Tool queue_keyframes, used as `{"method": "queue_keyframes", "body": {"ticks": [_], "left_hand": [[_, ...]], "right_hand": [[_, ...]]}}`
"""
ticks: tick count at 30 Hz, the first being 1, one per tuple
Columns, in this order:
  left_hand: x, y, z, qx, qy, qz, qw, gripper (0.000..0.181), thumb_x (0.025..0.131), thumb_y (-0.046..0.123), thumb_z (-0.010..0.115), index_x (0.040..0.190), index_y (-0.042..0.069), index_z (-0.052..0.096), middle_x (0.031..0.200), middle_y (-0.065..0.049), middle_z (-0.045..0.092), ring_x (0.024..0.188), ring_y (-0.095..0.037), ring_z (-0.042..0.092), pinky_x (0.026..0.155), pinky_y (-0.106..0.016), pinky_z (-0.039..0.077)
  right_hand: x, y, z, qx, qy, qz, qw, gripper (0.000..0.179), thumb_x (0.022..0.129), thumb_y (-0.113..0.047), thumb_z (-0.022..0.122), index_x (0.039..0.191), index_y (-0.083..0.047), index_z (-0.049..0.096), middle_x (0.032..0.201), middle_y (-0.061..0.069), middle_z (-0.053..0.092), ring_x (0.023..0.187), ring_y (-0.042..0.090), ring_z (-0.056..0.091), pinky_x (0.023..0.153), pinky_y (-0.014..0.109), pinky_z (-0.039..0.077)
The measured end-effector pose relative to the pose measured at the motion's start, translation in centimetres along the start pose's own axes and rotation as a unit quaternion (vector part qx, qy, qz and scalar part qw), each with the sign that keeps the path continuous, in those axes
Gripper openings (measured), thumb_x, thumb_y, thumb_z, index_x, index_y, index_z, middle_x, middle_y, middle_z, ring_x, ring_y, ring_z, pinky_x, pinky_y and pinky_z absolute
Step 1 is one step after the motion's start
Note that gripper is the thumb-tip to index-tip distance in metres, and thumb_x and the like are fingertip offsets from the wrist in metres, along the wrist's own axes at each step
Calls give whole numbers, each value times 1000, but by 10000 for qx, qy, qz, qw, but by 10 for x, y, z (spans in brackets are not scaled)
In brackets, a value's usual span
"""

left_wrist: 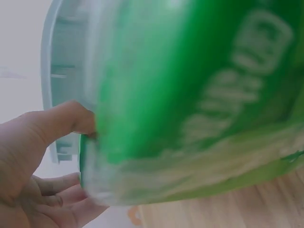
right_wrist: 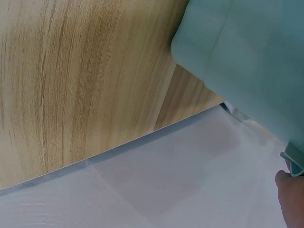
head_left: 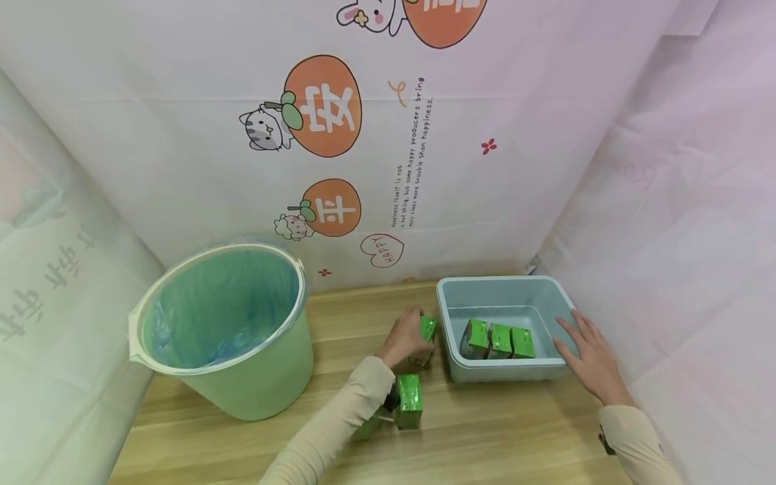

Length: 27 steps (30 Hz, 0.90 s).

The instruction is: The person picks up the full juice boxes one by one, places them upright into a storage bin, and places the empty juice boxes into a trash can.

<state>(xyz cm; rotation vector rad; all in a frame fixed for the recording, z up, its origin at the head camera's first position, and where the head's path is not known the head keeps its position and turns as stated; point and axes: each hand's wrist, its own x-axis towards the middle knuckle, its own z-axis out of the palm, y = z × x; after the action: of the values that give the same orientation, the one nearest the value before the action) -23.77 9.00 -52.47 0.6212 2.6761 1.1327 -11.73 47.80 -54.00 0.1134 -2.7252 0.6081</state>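
Note:
My left hand [head_left: 407, 340] grips a small green-topped box [head_left: 428, 328] on the wooden table, just left of the pale blue plastic bin [head_left: 494, 363]. In the left wrist view, thumb and fingers hold the edge of a green item [left_wrist: 82, 159], mostly hidden by a blurred green box [left_wrist: 156, 95] close to the camera. My right hand [head_left: 591, 357] rests on the bin's right rim, fingers spread and reaching over it. Three green-topped boxes [head_left: 500, 339] stand in a row inside the bin, near its front wall.
Another green-topped box [head_left: 409, 401] stands below my left wrist; a further green item [head_left: 366, 429] is partly behind the sleeve. A large pale green bucket [head_left: 261, 384] with a plastic liner stands left. White printed sheets [head_left: 461, 202] enclose the back and sides.

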Motion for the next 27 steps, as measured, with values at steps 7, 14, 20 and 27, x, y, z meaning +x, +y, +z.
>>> {"method": "queue_keyframes", "body": {"ticks": [7,14,20,27], "left_hand": [[2,13,-23,24,92,157,9998,69,78,8,92,136,-4,56,110,-10,61,84,-16,58,69,-26,53],[4,34,-55,134,479,381,9980,69,76,10,93,132,-6,56,109,-12,59,84,-18,57,67,-26,53],[7,60,-82,150,686,399,9967,63,78,11,92,128,-5,58,108,-12,60,87,-20,57,69,-26,51],[22,86,-97,328,540,819,9946,69,78,18,90,137,-2,59,118,-10,60,93,-17,56,73,-23,51]], "right_hand": [[2,-1,-2,13,2,9,10000,54,108,-31,57,151,1,52,165,33,29,151,54,23,109,80,25],[0,-3,-2,49,-21,40,10000,54,108,-31,57,150,2,52,165,34,29,152,53,23,110,79,24],[0,-1,-1,-2,-11,38,10000,53,108,-31,58,150,2,52,165,33,29,152,53,23,110,79,25],[0,0,-1,20,-86,96,9999,55,108,-32,57,151,2,51,167,32,27,152,53,22,109,80,24]]}}
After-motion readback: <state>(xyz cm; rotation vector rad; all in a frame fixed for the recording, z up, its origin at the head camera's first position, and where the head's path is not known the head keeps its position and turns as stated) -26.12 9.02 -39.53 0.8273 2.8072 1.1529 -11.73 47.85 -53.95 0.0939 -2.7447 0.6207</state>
